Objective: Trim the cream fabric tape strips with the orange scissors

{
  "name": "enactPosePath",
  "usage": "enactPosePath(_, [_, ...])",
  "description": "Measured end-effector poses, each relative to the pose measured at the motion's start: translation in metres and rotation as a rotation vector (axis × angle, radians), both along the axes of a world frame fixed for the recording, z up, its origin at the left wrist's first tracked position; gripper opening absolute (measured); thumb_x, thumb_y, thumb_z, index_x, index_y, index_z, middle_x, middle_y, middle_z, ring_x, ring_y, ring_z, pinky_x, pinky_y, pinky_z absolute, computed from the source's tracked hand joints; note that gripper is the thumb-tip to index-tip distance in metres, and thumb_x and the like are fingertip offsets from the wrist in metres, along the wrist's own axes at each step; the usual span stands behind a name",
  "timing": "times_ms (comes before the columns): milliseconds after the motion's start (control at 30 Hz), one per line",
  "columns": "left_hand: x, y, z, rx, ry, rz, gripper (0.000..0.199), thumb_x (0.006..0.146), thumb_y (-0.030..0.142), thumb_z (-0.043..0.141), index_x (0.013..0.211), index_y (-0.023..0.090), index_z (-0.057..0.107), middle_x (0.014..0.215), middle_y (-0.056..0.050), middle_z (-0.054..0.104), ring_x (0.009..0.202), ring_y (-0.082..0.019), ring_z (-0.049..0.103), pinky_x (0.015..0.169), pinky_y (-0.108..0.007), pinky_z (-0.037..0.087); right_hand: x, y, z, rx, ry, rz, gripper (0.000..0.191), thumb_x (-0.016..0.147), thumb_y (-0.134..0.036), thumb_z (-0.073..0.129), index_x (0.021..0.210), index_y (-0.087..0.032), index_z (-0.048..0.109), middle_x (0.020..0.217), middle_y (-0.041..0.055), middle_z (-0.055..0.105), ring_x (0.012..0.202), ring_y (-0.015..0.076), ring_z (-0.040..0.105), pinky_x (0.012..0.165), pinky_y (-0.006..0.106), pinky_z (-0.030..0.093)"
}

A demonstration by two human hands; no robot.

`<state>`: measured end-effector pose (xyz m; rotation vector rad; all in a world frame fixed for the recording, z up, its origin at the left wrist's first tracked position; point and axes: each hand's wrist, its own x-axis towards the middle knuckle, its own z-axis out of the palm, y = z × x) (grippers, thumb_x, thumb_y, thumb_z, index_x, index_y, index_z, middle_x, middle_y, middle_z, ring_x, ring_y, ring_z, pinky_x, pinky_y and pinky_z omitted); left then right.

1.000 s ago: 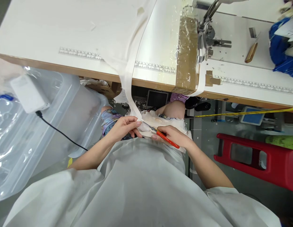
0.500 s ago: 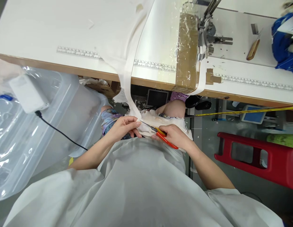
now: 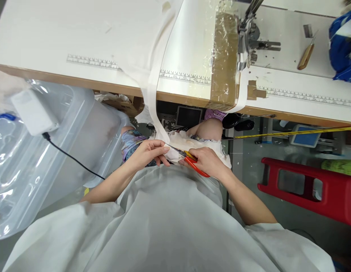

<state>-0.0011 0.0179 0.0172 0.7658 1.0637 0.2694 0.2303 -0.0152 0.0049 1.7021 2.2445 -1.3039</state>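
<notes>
Taking the spot between the two hands as the middle of the clock, the left hand (image 3: 151, 153) was at nine, its thumb and forefinger pinched together on the lower end of a white strip (image 3: 153, 94), the other fingers loosely curled. The strip rose from that pinch towards eleven, crossed the table edge and ran on over the table (image 3: 65, 30).

The right hand (image 3: 208, 160), at four, was wrapped around the red and yellow handles of a pair of scissors (image 3: 189, 161), which stood slightly apart. The blades pointed to ten, their tips right by the left fingertips; whether they met the strip was too small to tell. Pale cloth (image 3: 189, 142) lay across the lap under both hands.

Metal sewing machine parts (image 3: 246, 41) stood at one on the table, and a wooden-handled awl (image 3: 306, 56) lay at two. A red stool (image 3: 302, 185) was between three and four. Towards nine and ten sat a clear plastic bin (image 3: 82, 124), with a white box (image 3: 35, 113) on it.
</notes>
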Motion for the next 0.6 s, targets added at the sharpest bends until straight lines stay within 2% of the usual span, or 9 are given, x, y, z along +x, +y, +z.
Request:
enactPosePath(100, [0.001, 0.001, -0.001, 0.004, 0.012, -0.025, 0.046, 0.071, 0.058, 0.073, 0.073, 0.015, 0.056, 0.060, -0.008, 0.069, 0.060, -0.020, 0.070, 0.046, -0.021, 0.045, 0.004, 0.001, -0.001, -0.067, 0.090, -0.057, 0.057, 0.081, -0.072, 0.050, 0.058, -0.022, 0.036, 0.054, -0.0027, 0.037, 0.052, 0.0122, 0.031, 0.053, 0.027, 0.022])
enactPosePath(267, [0.007, -0.002, -0.005, 0.008, -0.045, -0.056, 0.044, 0.077, 0.054, 0.068, 0.095, 0.017, 0.053, 0.070, -0.006, 0.071, 0.072, -0.023, 0.073, 0.053, -0.023, 0.050, -0.010, 0.008, -0.004, -0.192, 0.535, -0.261, 0.040, 0.079, -0.060, 0.061, 0.081, -0.020, 0.054, 0.076, 0.0003, 0.053, 0.068, 0.0144, 0.048, 0.061, 0.026, 0.038])
enactPosePath(400, [0.012, -0.001, 0.004, 0.011, -0.115, -0.163, 0.041, 0.085, 0.053, 0.057, 0.106, 0.021, 0.041, 0.074, -0.003, 0.070, 0.078, -0.025, 0.073, 0.059, -0.028, 0.054, -0.025, 0.009, -0.006, -0.140, 0.607, -0.400, 0.029, 0.079, -0.046, 0.063, 0.080, -0.020, 0.052, 0.067, -0.0026, 0.049, 0.060, 0.0124, 0.044, 0.056, 0.025, 0.037])
enactPosePath(467, [0.011, 0.015, 0.018, 0.181, -0.032, -0.254, 0.037, 0.088, 0.050, 0.052, 0.109, 0.021, 0.043, 0.080, -0.003, 0.068, 0.070, -0.021, 0.071, 0.055, -0.026, 0.052, -0.022, 0.005, -0.003, -0.056, 0.571, -0.420, 0.027, 0.081, -0.044, 0.062, 0.076, -0.021, 0.049, 0.065, -0.0026, 0.048, 0.059, 0.0125, 0.043, 0.057, 0.026, 0.038])
enactPosePath(533, [0.011, 0.045, 0.037, 0.525, 0.172, -0.296, 0.031, 0.090, 0.044, 0.052, 0.107, 0.018, 0.051, 0.083, -0.004, 0.067, 0.066, -0.016, 0.066, 0.056, -0.025, 0.049, -0.013, -0.002, 0.004, 0.068, 0.514, -0.426, 0.025, 0.083, -0.042, 0.061, 0.077, -0.021, 0.050, 0.068, -0.0007, 0.051, 0.062, 0.0139, 0.046, 0.061, 0.027, 0.040])
enactPosePath(600, [0.014, 0.089, 0.056, 0.912, 0.434, -0.276, 0.026, 0.088, 0.037, 0.056, 0.101, 0.015, 0.058, 0.087, -0.006, 0.065, 0.076, -0.016, 0.063, 0.067, -0.026, 0.050, 0.000, -0.011, 0.012, 0.177, 0.473, -0.448, 0.021, 0.086, -0.040, 0.060, 0.081, -0.021, 0.052, 0.076, 0.0027, 0.058, 0.068, 0.0164, 0.052, 0.066, 0.029, 0.043])
